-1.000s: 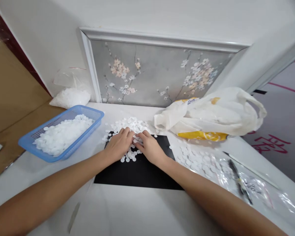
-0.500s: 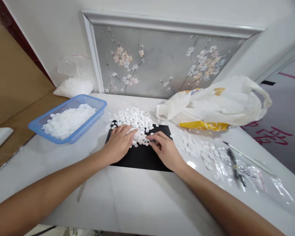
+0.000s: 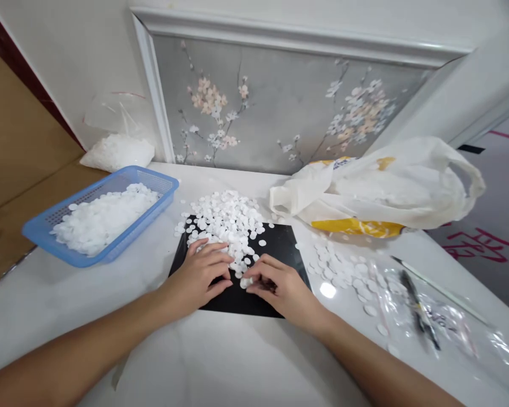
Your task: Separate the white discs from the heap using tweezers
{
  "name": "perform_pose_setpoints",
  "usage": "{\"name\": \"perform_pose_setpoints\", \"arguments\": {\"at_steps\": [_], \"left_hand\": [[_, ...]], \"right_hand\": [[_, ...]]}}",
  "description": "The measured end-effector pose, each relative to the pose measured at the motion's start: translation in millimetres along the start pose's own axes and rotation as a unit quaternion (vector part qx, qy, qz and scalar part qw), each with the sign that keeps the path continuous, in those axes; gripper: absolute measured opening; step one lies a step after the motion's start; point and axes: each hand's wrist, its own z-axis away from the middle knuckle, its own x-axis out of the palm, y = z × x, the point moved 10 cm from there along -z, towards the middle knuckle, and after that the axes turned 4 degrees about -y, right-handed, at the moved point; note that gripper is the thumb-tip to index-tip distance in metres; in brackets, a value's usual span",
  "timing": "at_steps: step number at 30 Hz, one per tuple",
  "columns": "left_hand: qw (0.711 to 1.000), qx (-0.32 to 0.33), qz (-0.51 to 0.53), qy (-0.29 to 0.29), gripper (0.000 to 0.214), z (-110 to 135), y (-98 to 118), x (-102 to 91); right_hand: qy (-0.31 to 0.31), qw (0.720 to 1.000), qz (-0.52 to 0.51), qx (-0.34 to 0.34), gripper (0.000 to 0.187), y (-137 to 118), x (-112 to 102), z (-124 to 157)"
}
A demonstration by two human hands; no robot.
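Note:
A heap of small round white discs (image 3: 227, 212) spreads over a black sheet (image 3: 233, 299) and onto the tabletop behind it. At the heap's left front edge is my left hand (image 3: 206, 274); its fingers are loosely bent and apart, with the fingertips touching discs. My right hand (image 3: 280, 285) is at the heap's right front, thumb and forefinger closed around a few white discs (image 3: 246, 281) just above the sheet. Its other fingers are curled and partly hidden.
On the left stands a blue basket (image 3: 78, 259) of white discs, with a filled clear bag (image 3: 116, 151) behind. A white plastic bag (image 3: 407, 192) lies back right. Scattered discs (image 3: 337, 268), a craft knife (image 3: 419, 308) and clear plastic bags (image 3: 462, 339) lie to the right.
Both hands have come nearer to me, and the front of the disc heap has spread forward on the black sheet. A few discs now show in my right fingers. The view has shifted slightly.

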Motion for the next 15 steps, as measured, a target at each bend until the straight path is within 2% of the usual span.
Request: {"name": "perform_pose_setpoints", "arguments": {"at_steps": [3,5,7,9,12,15], "left_hand": [[0.999,-0.014,0.021,0.022,0.003,-1.5,-4.5,-4.0],[0.999,-0.012,0.027,0.017,0.015,-2.0,-3.7,-3.4],[1.0,0.016,0.012,-0.01,0.032,-2.4,3.8,1.7],[0.997,0.059,-0.008,-0.042,0.04,-1.7,13.8,8.4],[0.996,0.083,-0.014,-0.036,0.027,-0.7,18.3,8.4],[0.998,0.068,-0.004,0.005,0.01,-0.7,13.5,0.4]], "right_hand": [[0.042,0.997,-0.001,0.069,0.007,14.3,-14.9,0.9],[0.063,0.993,0.009,0.097,0.006,20.9,-23.5,1.6],[0.052,0.994,0.015,0.098,0.007,22.6,-24.3,1.4],[0.02,0.997,0.014,0.077,0.006,19.4,-18.3,1.2],[-0.024,0.999,0.003,0.044,0.007,12.4,-7.0,3.3],[-0.024,0.998,-0.014,0.053,0.009,12.8,-6.2,5.8]]}}
